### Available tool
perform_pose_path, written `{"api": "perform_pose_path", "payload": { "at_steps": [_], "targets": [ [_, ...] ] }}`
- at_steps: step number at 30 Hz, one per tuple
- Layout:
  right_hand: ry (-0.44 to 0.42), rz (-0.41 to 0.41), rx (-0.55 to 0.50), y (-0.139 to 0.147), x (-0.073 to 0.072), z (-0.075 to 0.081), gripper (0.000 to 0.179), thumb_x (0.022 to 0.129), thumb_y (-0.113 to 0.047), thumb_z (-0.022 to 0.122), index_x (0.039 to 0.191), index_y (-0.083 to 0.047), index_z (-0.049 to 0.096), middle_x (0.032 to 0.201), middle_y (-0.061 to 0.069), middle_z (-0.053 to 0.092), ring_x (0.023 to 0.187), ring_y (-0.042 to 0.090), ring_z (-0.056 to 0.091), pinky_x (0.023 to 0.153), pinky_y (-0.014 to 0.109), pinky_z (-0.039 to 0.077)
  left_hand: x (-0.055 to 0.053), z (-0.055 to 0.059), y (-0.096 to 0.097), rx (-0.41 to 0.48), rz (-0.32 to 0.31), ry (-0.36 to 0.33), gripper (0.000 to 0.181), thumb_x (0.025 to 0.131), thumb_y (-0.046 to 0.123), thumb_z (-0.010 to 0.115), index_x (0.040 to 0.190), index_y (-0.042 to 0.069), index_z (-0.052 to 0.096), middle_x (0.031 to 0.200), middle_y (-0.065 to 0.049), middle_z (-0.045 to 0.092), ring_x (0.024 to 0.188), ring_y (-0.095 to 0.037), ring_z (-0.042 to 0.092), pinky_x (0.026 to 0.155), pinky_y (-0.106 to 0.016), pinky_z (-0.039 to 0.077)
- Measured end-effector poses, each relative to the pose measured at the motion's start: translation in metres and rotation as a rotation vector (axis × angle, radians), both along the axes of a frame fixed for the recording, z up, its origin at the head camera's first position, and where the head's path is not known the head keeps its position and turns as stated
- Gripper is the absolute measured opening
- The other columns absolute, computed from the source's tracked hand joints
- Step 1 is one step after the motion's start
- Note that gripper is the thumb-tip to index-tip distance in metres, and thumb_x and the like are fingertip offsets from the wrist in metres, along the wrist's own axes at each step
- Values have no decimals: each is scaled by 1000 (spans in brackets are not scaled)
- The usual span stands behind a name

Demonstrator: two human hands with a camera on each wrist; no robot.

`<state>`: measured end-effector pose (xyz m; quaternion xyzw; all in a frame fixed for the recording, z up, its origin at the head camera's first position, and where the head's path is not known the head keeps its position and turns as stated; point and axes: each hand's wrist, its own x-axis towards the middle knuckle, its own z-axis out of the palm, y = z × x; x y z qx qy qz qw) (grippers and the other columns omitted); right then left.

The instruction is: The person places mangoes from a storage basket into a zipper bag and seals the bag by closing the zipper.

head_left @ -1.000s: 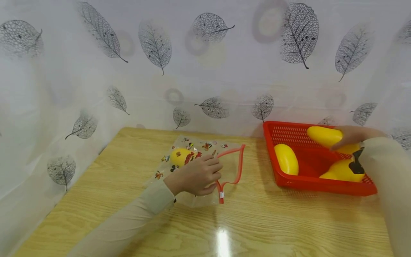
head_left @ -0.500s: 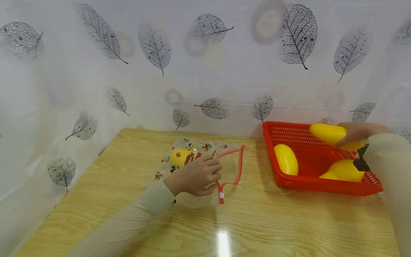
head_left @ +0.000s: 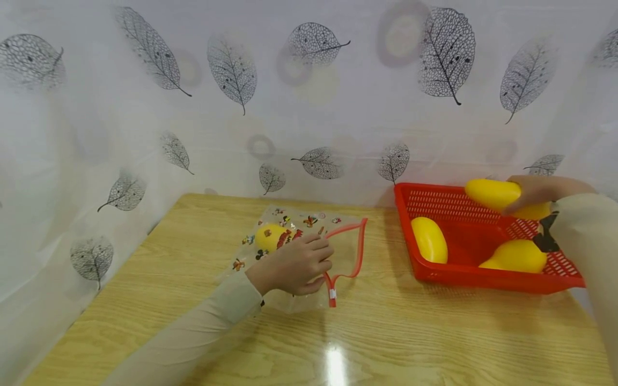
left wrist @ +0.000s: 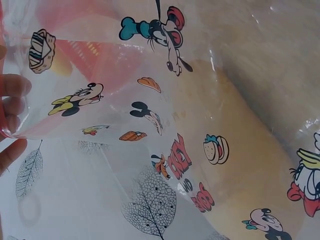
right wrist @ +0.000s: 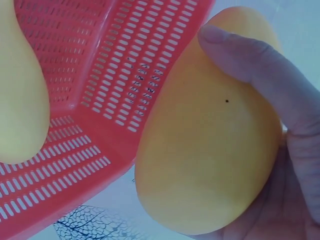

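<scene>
On the table lies a clear zip bag (head_left: 347, 244) with cartoon prints and a red zipper edge, its mouth facing right. A smooth yellow mango (head_left: 268, 236) shows through the plastic. My left hand (head_left: 292, 264) grips the bag at its mouth, fingers curled at the red edge; in the left wrist view its fingertips (left wrist: 15, 85) are at that edge. My right hand (head_left: 533, 188) holds another yellow mango (right wrist: 205, 135), thumb over the top, above the back right of the red basket (head_left: 463, 277). Two more mangoes, one left (head_left: 429, 240) and one right (head_left: 519, 257), rest inside it.
The slotted basket stands at the right end of the wood-grain table (head_left: 415, 338). A pale curtain (head_left: 352, 107) printed with dark leaves hangs behind the table and along its left side. A white glare spot (head_left: 335, 364) lies near the front.
My right hand has lifted its mango slightly, up and a little to the right. The basket's right end has shifted slightly outward. My left hand and the bag stay put.
</scene>
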<state>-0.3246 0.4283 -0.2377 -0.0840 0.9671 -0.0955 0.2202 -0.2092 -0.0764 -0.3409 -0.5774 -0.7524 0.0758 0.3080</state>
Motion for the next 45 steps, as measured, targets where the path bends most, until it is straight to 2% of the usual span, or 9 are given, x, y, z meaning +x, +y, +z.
{"api": "perform_pose_path", "payload": {
  "at_steps": [6,11,16,22,31,36,45],
  "targets": [
    [33,37,19,-8,2,4,71,79,-39,69,121,9,37,96,11,54,88,26,51,72,38,44,1,0,0,5,1,2,16,81,33,59,71,20,59,82,4,59,82,-13,55,86,-28,46],
    [43,40,22,-11,0,6,70,79,-40,70,121,7,39,96,10,55,89,25,51,73,38,46,1,0,0,6,0,4,16,80,33,59,71,20,60,83,4,59,82,-13,55,86,-28,46],
    [112,90,44,-14,-1,6,67,79,-37,70,120,7,40,94,9,54,85,24,50,69,35,42,1,-1,0,3,3,0,16,81,33,59,72,20,60,83,4,60,82,-13,55,86,-28,46],
    [166,116,39,-19,0,6,68,76,-35,72,121,7,42,96,9,55,86,25,50,73,40,44,2,-1,-1,-1,5,-4,16,81,33,58,72,19,60,84,4,60,83,-13,55,86,-28,46],
    [183,153,11,-34,4,9,63,78,-32,72,121,5,43,94,7,54,85,21,49,71,36,42,0,-2,0,-5,11,-8,16,81,33,58,72,20,60,83,4,59,82,-13,54,84,-28,45],
    [204,177,-12,-42,5,9,66,77,-28,73,124,6,43,100,8,56,88,22,49,73,37,42,0,-2,0,-5,9,-1,17,81,34,59,71,20,60,83,4,59,82,-13,54,85,-28,45],
    [209,191,-44,-61,9,10,70,73,-30,76,126,3,43,99,7,58,87,19,52,74,35,46,0,-2,1,-2,6,-5,17,81,34,58,71,20,60,83,4,59,82,-13,54,84,-28,46]
  ]
}}
